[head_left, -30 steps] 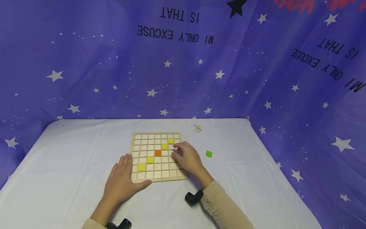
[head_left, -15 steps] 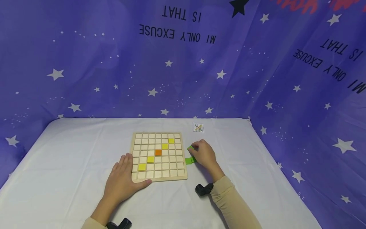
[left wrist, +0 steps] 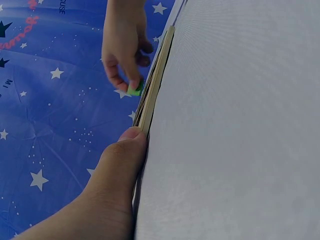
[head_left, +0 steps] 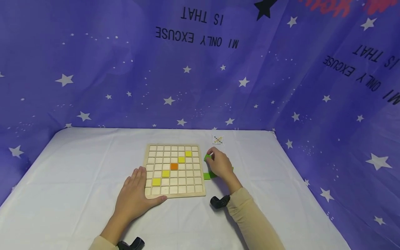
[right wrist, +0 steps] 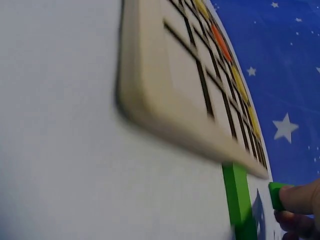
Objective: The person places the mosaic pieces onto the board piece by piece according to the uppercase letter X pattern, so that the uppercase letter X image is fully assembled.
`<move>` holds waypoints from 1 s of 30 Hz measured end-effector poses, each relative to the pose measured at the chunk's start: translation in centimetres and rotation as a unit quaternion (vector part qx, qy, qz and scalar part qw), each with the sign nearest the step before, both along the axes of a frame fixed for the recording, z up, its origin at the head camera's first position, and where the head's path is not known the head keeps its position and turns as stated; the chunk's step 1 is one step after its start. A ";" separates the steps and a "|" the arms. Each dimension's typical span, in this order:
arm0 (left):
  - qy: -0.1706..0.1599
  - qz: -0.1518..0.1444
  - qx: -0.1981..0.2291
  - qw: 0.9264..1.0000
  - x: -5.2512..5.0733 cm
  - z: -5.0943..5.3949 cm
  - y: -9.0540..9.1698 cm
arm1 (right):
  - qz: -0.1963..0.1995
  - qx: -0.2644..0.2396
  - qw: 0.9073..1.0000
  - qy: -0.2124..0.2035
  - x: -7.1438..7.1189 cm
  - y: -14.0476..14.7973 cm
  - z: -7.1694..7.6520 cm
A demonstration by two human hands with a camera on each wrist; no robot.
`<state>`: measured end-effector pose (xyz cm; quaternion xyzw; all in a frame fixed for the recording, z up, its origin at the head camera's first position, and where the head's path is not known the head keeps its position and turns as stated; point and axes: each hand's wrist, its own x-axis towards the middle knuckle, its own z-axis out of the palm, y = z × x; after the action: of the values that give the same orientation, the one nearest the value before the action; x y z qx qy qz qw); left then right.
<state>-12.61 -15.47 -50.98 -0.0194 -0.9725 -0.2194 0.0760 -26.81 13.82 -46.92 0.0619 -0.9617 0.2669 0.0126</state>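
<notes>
A square wooden grid board (head_left: 187, 196) lies on the table, bearing a diagonal of yellow tiles (head_left: 165, 173) with an orange tile (head_left: 174, 166) in the middle. My left hand (head_left: 132, 194) rests at its near left corner, fingers along the left side and thumb against the front edge. Just right of the board, my right hand (head_left: 221, 165) pinches a green tile (head_left: 207, 158) between thumb and fingers. That tile also shows above the board's edge in the left wrist view. More green tiles (head_left: 207, 176) lie beside the board's right edge, partly hidden under the right hand.
A small card (head_left: 218, 140) printed with a coloured grid lies beyond the board's far right corner. White cloth (head_left: 78, 166) covers the table. A purple curtain with stars (head_left: 125, 76) hangs behind and to the right.
From over the board's right side, my right hand moved right to the green tiles and took one. Since then it has shifted slightly away from me with the tile. The left hand stayed put.
</notes>
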 end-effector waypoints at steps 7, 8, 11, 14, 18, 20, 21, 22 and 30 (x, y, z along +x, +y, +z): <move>-0.006 0.002 -0.001 1.000 0.0 0.1 0.0 | 0.036 -0.046 0.998 0.010 -0.2 -3.5 0.7; -0.006 0.003 -0.002 1.000 0.0 0.1 0.0 | 0.044 -0.050 0.998 0.009 -0.2 -4.1 0.9; -0.006 0.003 -0.004 1.000 0.0 0.1 0.0 | 0.069 -0.052 0.996 0.007 -0.3 -5.9 1.1; -0.002 0.002 -0.005 1.000 0.0 -0.1 0.0 | 0.094 -0.055 0.994 0.002 -0.4 -7.7 1.2; 0.005 0.000 -0.005 1.000 0.0 -0.2 0.0 | 0.121 -0.057 0.991 0.000 -0.4 -9.9 1.1; 0.006 -0.003 -0.005 1.000 0.0 -0.3 -0.1 | 0.131 -0.054 0.990 -0.003 -0.5 -10.9 1.0; 0.006 -0.003 -0.005 1.000 0.0 -0.3 -0.1 | 0.134 -0.051 0.990 -0.005 -0.5 -11.4 0.9; 0.006 -0.004 -0.004 1.000 0.0 -0.3 -0.1 | 0.137 -0.048 0.989 -0.006 -0.5 -11.9 0.8; 0.006 -0.004 -0.002 1.000 -0.1 -0.4 -0.1 | 0.139 -0.014 0.990 -0.004 -0.6 -14.7 0.5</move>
<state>-12.69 -15.52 -51.38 -0.0249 -0.9723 -0.2178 0.0806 -27.42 -0.93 -46.44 0.1937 -0.9400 0.2794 -0.0279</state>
